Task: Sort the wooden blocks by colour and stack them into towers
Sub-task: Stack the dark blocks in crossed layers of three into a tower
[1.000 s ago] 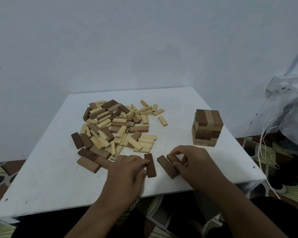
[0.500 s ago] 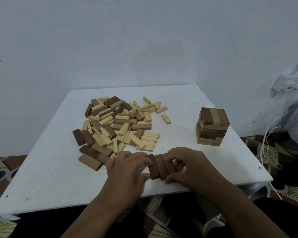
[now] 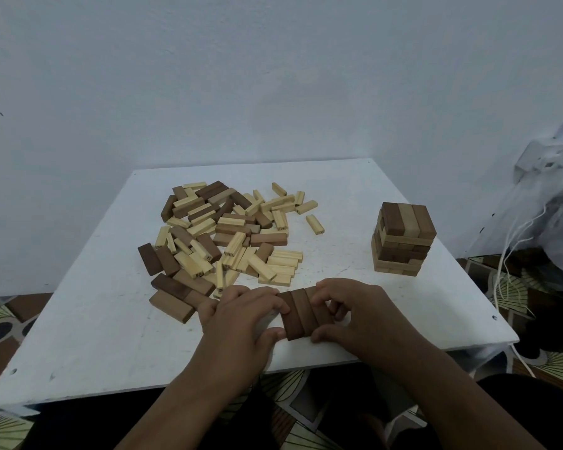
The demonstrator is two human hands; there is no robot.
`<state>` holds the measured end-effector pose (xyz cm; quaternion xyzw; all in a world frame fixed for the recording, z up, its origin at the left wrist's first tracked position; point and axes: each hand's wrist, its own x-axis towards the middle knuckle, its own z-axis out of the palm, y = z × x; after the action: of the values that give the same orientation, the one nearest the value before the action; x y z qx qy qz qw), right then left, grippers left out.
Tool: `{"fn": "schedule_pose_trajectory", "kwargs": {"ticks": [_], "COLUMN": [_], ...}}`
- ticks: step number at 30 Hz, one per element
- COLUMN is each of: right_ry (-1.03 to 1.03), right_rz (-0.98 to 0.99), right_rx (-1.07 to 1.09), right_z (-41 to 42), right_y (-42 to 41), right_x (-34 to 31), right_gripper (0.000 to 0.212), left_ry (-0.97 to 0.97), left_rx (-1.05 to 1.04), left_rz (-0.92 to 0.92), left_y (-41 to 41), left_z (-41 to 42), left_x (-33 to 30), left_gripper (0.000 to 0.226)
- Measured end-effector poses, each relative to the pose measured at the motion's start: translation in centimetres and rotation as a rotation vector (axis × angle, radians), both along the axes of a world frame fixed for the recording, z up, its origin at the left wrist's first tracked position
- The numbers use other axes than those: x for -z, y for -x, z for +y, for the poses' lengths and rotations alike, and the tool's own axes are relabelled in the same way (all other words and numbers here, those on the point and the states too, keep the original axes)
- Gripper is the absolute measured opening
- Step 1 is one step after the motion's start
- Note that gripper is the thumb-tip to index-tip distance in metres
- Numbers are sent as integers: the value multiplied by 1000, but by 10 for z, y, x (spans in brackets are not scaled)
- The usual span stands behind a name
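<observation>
Three dark brown blocks [image 3: 301,313] lie side by side as one flat row near the front edge of the white table [image 3: 111,336]. My left hand [image 3: 241,319] presses against the row's left side, and my right hand [image 3: 348,313] grips its right side, covering part of the rightmost block. A loose pile of light and dark wooden blocks [image 3: 228,235] spreads over the table's middle left. At the right stands a short tower [image 3: 402,243] of mixed brown and light blocks.
A single light block [image 3: 315,224] lies apart, right of the pile. Larger brown blocks [image 3: 173,305] sit just left of my left hand. A white plastic bag with cords [image 3: 540,222] hangs off the table's right side. The wall is close behind.
My hands have brought three separate dark blocks together into one tight row. The view has shifted a little; pile and tower are unmoved.
</observation>
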<state>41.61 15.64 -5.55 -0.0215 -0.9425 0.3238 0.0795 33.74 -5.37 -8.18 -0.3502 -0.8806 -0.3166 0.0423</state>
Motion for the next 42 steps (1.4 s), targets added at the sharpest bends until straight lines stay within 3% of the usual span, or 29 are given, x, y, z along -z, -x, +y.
{"fn": "schedule_pose_trajectory", "kwargs": {"ticks": [9,16,23,28,42], "right_ry": [15,60,39,129,151], "right_rz": [41,83,105,98,67], "right_rx": [-37,-75,-72,-82,-121], "right_z": [0,-12,-18,-22,-16], "right_y": [0,-2,-2,-2,-1], "right_x": [2,-1,5,6,8], "right_gripper": [42,67,60,53,51], "left_ry": [14,-32,-80,2,76], "left_rx": [-24,-32,-64,-35,72], "left_rz": [-16,-3,-56,-26,-160], "left_y": [-1,2,4,-3,-6], "left_z": [0,1,4,1,-5], "left_x": [-2,1,5,-7,-23], "left_gripper": [39,38,31,21,28]}}
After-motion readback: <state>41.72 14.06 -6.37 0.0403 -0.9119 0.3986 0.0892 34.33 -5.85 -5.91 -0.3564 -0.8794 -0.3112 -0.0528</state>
